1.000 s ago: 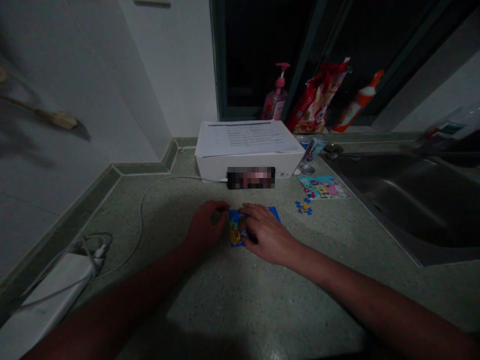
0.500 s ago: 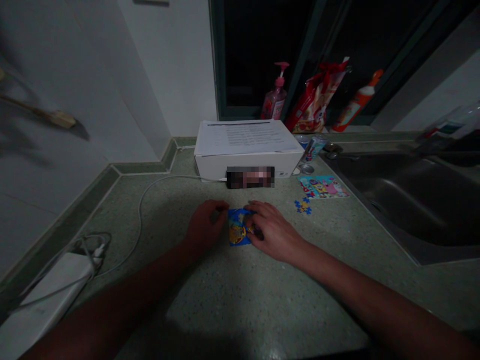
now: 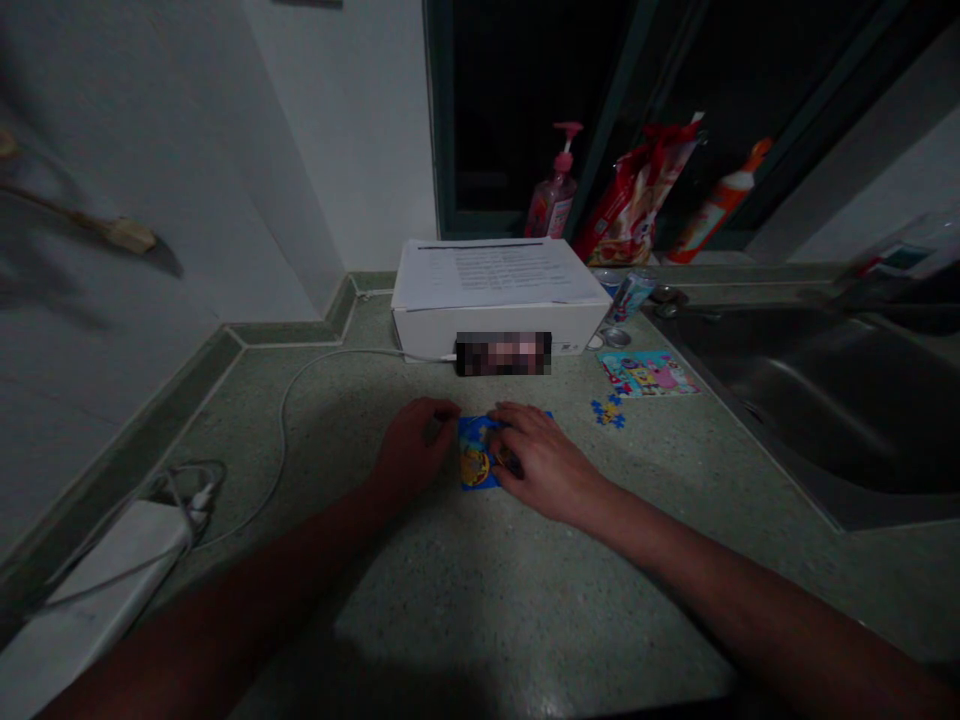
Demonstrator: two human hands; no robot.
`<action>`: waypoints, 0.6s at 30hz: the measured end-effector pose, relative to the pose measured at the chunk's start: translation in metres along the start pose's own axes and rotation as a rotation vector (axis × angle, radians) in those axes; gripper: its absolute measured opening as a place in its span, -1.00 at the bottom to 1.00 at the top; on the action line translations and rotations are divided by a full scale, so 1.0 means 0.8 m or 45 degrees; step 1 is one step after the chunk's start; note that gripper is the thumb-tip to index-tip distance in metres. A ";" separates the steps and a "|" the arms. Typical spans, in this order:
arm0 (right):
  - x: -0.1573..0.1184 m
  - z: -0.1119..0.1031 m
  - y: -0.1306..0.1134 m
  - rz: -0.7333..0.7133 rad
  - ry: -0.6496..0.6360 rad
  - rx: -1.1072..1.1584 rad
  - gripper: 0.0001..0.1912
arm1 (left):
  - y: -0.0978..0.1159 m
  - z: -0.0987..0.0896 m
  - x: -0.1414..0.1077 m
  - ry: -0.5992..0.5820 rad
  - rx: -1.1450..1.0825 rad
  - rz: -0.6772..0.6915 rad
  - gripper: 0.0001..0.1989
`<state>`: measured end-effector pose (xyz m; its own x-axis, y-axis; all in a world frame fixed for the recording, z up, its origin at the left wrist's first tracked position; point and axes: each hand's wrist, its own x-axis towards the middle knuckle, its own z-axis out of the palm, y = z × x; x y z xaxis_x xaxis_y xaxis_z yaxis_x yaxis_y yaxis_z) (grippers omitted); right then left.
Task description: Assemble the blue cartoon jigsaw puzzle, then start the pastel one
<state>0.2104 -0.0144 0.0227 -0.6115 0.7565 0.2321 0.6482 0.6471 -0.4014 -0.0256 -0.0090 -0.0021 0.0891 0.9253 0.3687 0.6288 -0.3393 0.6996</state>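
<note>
A small blue jigsaw puzzle (image 3: 474, 466) lies partly assembled on the speckled green countertop (image 3: 465, 600), with a yellow round figure showing. My right hand (image 3: 544, 462) rests on its right part, fingers curved over the pieces and hiding much of them. My left hand (image 3: 414, 444) sits at the puzzle's left edge, loosely curled, with nothing visible in it. A few loose blue and yellow pieces (image 3: 607, 410) lie to the right, beside a colourful cartoon picture card (image 3: 647, 373).
A white box (image 3: 499, 330) with printed paper on top stands behind the puzzle. A drinks can (image 3: 631, 295) stands beside it, and a steel sink (image 3: 810, 400) lies right. A white power strip (image 3: 97, 570) and cable lie left. A pump bottle (image 3: 553, 195), red bag (image 3: 634, 195) and orange bottle (image 3: 716, 195) stand behind.
My right hand has shifted rightward over the puzzle, uncovering more of the yellow figure. My left hand has barely moved.
</note>
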 end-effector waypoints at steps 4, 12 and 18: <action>0.000 -0.001 -0.001 0.017 -0.006 0.012 -0.88 | -0.002 0.001 0.000 0.010 -0.006 -0.006 -0.83; -0.001 -0.002 -0.002 0.021 -0.003 0.003 -0.86 | -0.004 0.003 0.000 0.015 -0.010 -0.015 -0.82; -0.002 -0.002 -0.002 0.011 -0.003 -0.007 -0.86 | -0.002 0.001 0.000 0.003 0.005 -0.016 -0.83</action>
<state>0.2111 -0.0168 0.0244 -0.6070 0.7616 0.2270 0.6556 0.6413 -0.3986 -0.0262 -0.0086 -0.0034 0.0793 0.9291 0.3612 0.6330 -0.3269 0.7018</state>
